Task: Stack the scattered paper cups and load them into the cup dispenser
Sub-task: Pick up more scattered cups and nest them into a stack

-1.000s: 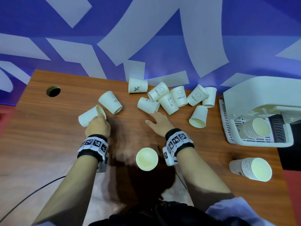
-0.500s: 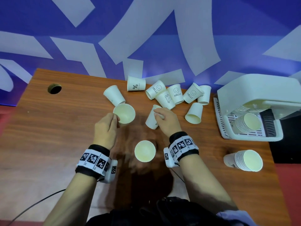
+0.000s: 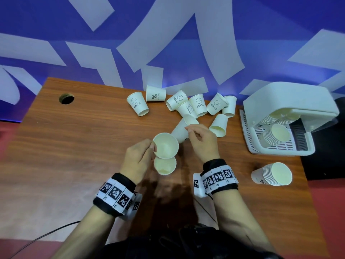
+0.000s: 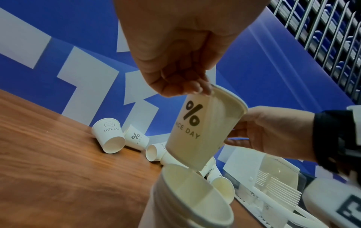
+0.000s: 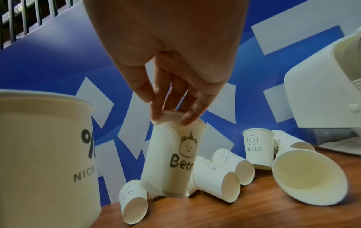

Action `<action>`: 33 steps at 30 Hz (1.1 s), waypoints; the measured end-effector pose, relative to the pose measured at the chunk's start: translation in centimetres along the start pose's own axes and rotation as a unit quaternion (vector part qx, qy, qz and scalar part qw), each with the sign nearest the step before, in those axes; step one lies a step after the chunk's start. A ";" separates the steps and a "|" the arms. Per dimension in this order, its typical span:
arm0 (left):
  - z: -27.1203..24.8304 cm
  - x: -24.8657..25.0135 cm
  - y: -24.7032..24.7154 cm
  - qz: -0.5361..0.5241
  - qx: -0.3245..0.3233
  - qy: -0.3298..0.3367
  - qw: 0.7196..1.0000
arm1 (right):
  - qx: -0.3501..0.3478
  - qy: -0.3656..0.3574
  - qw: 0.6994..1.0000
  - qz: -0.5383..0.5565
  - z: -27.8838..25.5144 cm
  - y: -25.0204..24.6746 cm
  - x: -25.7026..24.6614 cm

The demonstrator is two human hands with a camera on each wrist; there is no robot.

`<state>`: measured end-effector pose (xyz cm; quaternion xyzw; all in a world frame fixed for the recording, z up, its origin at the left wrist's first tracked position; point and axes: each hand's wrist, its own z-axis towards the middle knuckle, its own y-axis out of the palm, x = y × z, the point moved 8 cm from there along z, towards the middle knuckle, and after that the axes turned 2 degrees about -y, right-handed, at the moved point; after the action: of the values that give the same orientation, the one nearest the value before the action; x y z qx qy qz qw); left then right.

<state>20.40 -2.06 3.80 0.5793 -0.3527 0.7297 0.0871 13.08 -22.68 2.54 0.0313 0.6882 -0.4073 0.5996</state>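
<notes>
The "NICE DAY" cup (image 4: 203, 131) is being pinched at its rim by the left hand (image 3: 139, 161), mouth up, just above the upright cup (image 3: 165, 166) standing on the table (image 3: 74, 146) between the hands. These paper cups are judged light and easily crushed, so the stiffer rim is best gripped. The "Bear" cup (image 5: 171, 157) is being pinched at its rim by the right hand (image 3: 202, 143). More loose cups (image 3: 197, 105) are lying beyond that hand, the cup dispenser (image 3: 287, 113) further right.
</notes>
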 end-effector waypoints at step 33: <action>-1.2 -6.3 0.1 0.033 0.048 -0.114 0.992 | -0.101 -0.154 0.983 0.028 -7.6 1.6 -3.5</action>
<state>21.35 0.37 -2.04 0.6505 -0.3441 0.6770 -0.0056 8.82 -15.51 4.24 -0.0732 0.6244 -0.3186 0.7094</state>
